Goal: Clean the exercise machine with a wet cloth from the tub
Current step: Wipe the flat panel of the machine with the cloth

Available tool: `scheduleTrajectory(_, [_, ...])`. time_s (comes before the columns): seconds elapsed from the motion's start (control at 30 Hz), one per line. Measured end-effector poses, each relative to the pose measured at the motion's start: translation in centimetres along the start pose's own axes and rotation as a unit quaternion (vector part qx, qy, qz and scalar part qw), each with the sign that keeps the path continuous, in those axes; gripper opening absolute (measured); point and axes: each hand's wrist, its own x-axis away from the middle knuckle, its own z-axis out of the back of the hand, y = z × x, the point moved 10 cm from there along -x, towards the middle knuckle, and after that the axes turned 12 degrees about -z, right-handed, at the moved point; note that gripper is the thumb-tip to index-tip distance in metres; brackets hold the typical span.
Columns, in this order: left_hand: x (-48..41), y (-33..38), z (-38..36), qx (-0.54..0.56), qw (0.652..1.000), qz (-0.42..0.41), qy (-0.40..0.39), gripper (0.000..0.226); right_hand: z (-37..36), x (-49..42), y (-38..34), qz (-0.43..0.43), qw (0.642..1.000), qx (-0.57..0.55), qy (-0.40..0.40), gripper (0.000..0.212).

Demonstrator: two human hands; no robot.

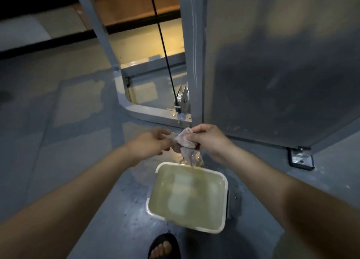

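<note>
One foot (163, 248) in a dark open-toed sandal showed at the bottom edge, cut off at the ankle. One rectangular tub (226, 196), white-rimmed and round-cornered, sat on the grey floor (68, 161) holding cloudy yellowish water. Above its far rim, two hands held one crumpled pale cloth (186, 140): the left hand (150, 143) pinched one end and the right hand (209, 139) curled round the other. Beyond stood the grey metal exercise machine (192, 54), with one black cable (159, 32) and one pulley (182, 98), its top out of frame.
</note>
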Motion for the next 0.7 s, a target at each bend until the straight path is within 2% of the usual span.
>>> scheduleTrajectory(0.07, [0.1,-2.7,-1.7,0.139,0.99,0.001,0.018,0.032,-2.2,0.2,2.6,-0.039,0.997,-0.036,-0.065,0.014])
scheduleTrajectory(0.13, [-0.1,-5.0,-3.3,0.187,0.982,-0.01,0.013,0.027,-4.2,0.6,5.2,-0.075,0.986,-0.064,-0.131,0.016])
scheduleTrajectory(0.17, [-0.1,-6.1,-4.2,0.197,0.98,-0.006,-0.004,0.03,-4.7,0.6,6.5,-0.087,0.985,-0.06,-0.14,0.016])
scheduleTrajectory(0.27, [0.2,-9.8,-7.6,0.253,0.964,0.016,-0.078,0.056,-4.4,-0.5,10.4,-0.12,0.987,-0.043,-0.094,0.016])
scheduleTrajectory(0.33, [0.3,-11.7,-9.7,0.255,0.962,0.013,-0.095,0.062,-3.6,-1.4,13.0,-0.147,0.987,-0.021,-0.061,0.01])
scheduleTrajectory(0.47, [-0.2,-16.6,-11.8,0.243,0.968,0.056,-0.036,0.021,-1.8,-2.8,18.2,-0.19,0.981,0.011,-0.024,0.01])
scheduleTrajectory(0.5, [-0.5,-17.8,-11.8,0.23,0.971,0.071,-0.017,0.017,-1.4,-3.1,19.4,-0.197,0.98,0.006,-0.014,0.012])
scheduleTrajectory(0.6, [-1.2,-20.9,-11.9,0.185,0.975,0.119,0.02,0.016,-0.9,-3.7,22.2,-0.187,0.981,0.053,0.01,0.024])
scheduleTrajectory(0.7, [-1.5,-22.2,-13.4,0.199,0.968,0.153,0.011,0.026,-1.7,-4.2,23.9,-0.183,0.975,0.126,-0.011,0.038])
